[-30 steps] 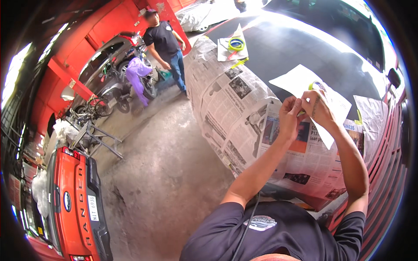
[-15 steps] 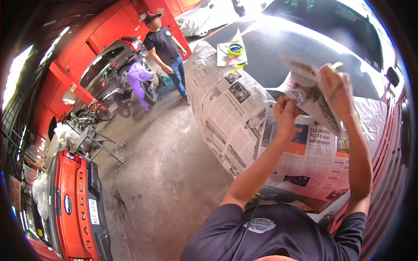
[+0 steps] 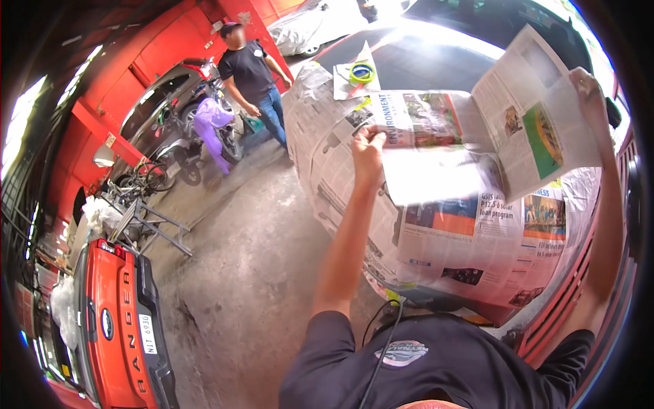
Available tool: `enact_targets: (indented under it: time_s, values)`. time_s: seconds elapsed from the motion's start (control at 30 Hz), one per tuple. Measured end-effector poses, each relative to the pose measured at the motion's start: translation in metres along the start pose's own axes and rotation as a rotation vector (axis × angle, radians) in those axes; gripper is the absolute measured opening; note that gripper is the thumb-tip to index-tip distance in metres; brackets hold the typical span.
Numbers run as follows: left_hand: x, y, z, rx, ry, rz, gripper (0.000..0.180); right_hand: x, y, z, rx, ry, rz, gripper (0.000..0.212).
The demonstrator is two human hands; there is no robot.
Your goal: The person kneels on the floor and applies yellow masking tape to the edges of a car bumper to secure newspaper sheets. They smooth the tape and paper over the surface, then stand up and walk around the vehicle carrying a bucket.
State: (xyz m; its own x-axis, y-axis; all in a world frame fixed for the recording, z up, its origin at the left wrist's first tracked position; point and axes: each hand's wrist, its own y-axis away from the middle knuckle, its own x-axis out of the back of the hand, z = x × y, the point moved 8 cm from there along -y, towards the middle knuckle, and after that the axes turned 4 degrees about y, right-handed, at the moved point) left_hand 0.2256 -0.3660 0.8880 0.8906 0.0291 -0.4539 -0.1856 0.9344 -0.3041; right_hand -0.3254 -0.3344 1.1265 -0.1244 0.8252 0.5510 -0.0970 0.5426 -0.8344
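A newspaper sheet [image 3: 524,123] is spread wide between my two hands, creased down its middle. My left hand [image 3: 368,146] pinches its left edge, fingers closed. At the upper right edge my right hand [image 3: 587,87] grips the paper, its fingers partly behind the sheet. Below the held sheet, more newspaper [image 3: 443,249] covers the front of a dark car. A bare part of the car's hood [image 3: 429,68] shines beyond it. Rolls of yellow-green and blue masking tape [image 3: 362,72] lie on a white paper piece on the hood.
A person [image 3: 253,82] in a dark shirt and jeans stands at the far left, near motorcycles and a purple cloth [image 3: 213,126]. An orange pickup [image 3: 112,327] is at the lower left, with a metal stand [image 3: 153,228] behind it. Red slatted bars [image 3: 613,266] run along the right.
My hands have moved apart, left hand leftward and right hand rightward. The newspaper, folded and blurred before, is now opened out between them.
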Motion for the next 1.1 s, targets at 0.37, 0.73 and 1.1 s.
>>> enact_targets:
  time_s: [0.37,0.73,1.1]
  values:
    - [0.083,-0.097,-0.023,-0.245,-0.742,-0.176,0.024,-0.089,0.091,0.088,-0.235,-0.022,-0.178,0.024]
    - [-0.165,0.095,0.012,-0.681,-1.025,-0.883,0.055,-0.073,0.148,0.068,-0.328,0.176,-0.206,0.031]
    - [-0.147,0.090,-0.027,-0.677,-1.103,-0.655,0.020,-0.044,0.147,-0.017,-0.020,0.483,-0.107,0.040]
